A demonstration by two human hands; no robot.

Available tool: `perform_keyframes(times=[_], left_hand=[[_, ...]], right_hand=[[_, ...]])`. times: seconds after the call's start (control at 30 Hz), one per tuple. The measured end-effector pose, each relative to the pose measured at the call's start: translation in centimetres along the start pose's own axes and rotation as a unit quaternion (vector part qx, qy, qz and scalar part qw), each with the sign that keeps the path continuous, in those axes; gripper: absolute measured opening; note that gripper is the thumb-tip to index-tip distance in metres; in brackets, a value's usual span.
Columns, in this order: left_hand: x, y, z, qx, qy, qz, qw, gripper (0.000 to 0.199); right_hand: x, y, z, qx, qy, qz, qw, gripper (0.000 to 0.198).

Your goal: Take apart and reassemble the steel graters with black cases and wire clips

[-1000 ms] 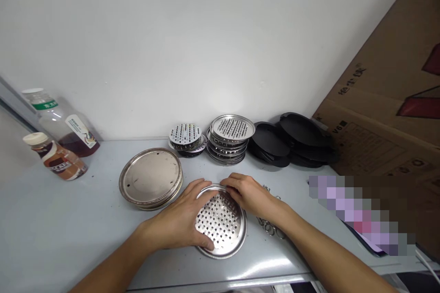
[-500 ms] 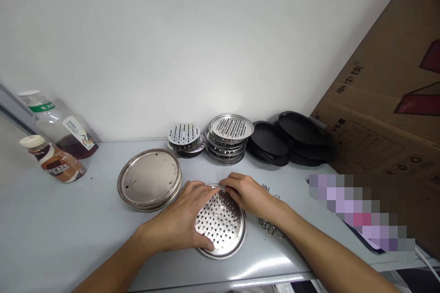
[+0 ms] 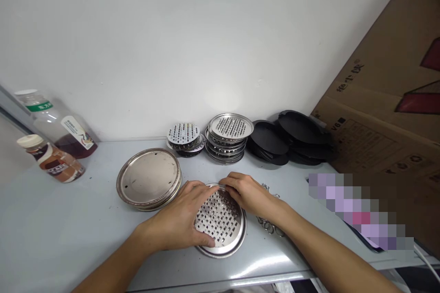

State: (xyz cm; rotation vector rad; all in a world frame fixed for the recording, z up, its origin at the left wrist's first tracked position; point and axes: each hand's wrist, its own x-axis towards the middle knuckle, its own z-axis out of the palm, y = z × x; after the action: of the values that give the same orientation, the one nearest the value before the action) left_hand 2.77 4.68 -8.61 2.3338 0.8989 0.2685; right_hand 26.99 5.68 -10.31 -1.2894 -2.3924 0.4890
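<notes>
A round metal grater disc (image 3: 220,219) with rows of raised holes lies within a rimmed round metal plate (image 3: 229,253) near the table's front edge. My left hand (image 3: 187,217) is closed on the disc's left side, thumb at the near edge and fingers at the far edge. At the far right of the rim, the curled fingers of my right hand (image 3: 242,192) grip the plate; their tips are partly hidden. Just left of my left hand is a stack of round metal plates (image 3: 149,176). Small metal rings (image 3: 268,226) lie partly under my right forearm.
By the wall stand a small stack of grater discs (image 3: 184,133), a taller one (image 3: 230,128) and black round trays (image 3: 271,137). Two bottles, one clear (image 3: 46,123) and one brown (image 3: 57,162), are at left. A cardboard box (image 3: 371,114) and a pixelated flat object (image 3: 357,213) occupy the right.
The grater disc has shifted and turned slightly inside the rimmed plate under my left hand. Both hands stay in nearly the same place.
</notes>
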Motion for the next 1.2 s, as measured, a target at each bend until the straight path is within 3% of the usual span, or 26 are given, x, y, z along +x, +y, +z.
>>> perform_keyframes(times=[0.47,0.63,0.7,0.8,0.87,1.2], left_hand=[[-0.1,-0.3,0.8,0.043,0.014,0.003,0.999,0.105],[0.0,-0.3,0.5,0.012,0.019,0.009,1.0,0.106],[0.1,-0.2,0.2,-0.013,0.034,0.003,0.999,0.091],[0.2,0.1,-0.4,-0.033,0.09,-0.013,0.995,0.053],[0.2,0.0,-0.6,-0.036,0.121,-0.028,0.992,0.04],[0.4,-1.1,0.6,0.019,0.113,-0.02,0.993,0.042]], right_hand=[[0.0,-0.2,0.0,0.012,0.005,0.001,1.0,0.023],[0.0,-0.2,0.0,0.016,0.005,0.0,1.0,0.023],[0.0,-0.2,0.1,0.014,0.008,0.002,1.0,0.022],[0.0,-0.2,0.0,0.008,0.013,0.013,1.0,0.019],[-0.1,-0.2,-0.3,-0.002,0.02,0.026,0.999,0.017],[-0.3,-0.1,0.0,0.006,0.012,0.032,0.999,0.026]])
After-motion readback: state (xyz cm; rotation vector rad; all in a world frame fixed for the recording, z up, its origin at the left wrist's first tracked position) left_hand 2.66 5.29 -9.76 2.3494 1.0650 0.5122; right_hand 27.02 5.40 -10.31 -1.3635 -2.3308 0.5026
